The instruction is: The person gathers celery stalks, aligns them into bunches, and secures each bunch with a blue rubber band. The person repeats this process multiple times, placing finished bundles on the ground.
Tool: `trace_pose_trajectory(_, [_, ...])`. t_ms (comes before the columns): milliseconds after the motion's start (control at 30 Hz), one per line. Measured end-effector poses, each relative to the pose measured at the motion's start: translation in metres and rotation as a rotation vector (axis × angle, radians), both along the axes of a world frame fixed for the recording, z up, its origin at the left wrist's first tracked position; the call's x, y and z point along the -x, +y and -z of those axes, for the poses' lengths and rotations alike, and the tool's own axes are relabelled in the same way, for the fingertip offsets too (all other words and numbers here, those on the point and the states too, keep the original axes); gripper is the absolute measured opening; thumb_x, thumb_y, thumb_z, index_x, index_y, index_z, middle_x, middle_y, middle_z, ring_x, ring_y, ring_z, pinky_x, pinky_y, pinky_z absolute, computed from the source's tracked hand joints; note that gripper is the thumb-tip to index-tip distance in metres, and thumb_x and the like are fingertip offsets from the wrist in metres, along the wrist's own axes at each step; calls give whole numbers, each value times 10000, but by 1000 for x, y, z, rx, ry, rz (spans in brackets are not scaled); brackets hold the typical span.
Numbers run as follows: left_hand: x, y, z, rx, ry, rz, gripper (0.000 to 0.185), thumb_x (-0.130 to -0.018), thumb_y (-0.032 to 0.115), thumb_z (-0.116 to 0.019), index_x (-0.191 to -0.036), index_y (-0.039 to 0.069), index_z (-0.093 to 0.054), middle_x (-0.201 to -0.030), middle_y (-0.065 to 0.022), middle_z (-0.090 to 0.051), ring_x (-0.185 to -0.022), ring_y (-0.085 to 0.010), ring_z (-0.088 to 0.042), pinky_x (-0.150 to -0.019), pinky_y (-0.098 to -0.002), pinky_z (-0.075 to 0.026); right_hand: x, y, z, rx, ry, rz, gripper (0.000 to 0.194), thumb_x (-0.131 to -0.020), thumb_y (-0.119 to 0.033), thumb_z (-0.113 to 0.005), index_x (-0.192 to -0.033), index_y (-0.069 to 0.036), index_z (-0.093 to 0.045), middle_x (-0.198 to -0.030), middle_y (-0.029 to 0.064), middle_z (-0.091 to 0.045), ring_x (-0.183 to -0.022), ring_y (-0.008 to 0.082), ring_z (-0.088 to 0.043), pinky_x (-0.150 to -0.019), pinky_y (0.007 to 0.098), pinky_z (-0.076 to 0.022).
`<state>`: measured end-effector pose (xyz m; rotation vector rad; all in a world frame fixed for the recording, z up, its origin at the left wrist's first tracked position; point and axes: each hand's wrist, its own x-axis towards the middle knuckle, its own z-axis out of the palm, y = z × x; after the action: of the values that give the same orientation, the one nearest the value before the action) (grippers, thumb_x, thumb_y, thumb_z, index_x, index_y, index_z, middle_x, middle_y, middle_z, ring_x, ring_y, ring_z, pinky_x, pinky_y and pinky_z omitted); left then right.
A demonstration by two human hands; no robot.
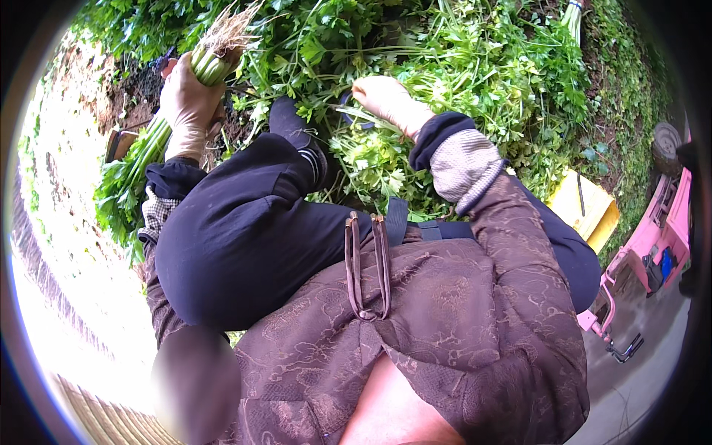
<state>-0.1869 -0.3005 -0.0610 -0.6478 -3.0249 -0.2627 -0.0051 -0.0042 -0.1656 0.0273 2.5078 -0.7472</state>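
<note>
My left hand (192, 105) is closed around a bunch of leafy celery (208, 67). Its pale, stringy roots (231, 30) point up and away from me, and its leaves hang down beside my left forearm. My right hand (386, 100) is raised over loose celery stalks, its fingers curled inward. Part of a dark blue ring (364, 123), perhaps a roll of tape, shows beside and below those fingers. Whether the right hand grips the ring or a stalk is hidden by the hand itself.
Cut celery (473, 67) covers the ground ahead. A bunch with a band (573, 25) lies at top right. A yellow container (584, 208) stands by my right knee, with a pink wheeled cart (651, 239) farther right. My dark-shod foot (292, 125) is between my hands.
</note>
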Motion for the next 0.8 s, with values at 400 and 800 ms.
trace_pose_trajectory(400, [-5, 2, 0, -5, 47, -18, 659, -647, 355, -792, -1199, 73, -568, -1018, -150, -670, -922, -332, -657, -813, -420, -529, -76, -8, -17, -305, 41, -522, 252, -817, -283, -634, -961, -100, -729, -1080, 88, -656, -1162, 272, -524, -1144, 566, -221])
trace_pose_trajectory(800, [-6, 1, 6, -60, 156, -11, 619, -641, 295, -777, -1182, 92, -555, -927, -155, -662, -875, -348, -651, -772, -438, -525, 4, 84, -129, 1220, -262, 509, 603, -888, -515, -653, -1201, -7, -565, -1064, 99, -661, -891, 144, -634, -838, 310, -519])
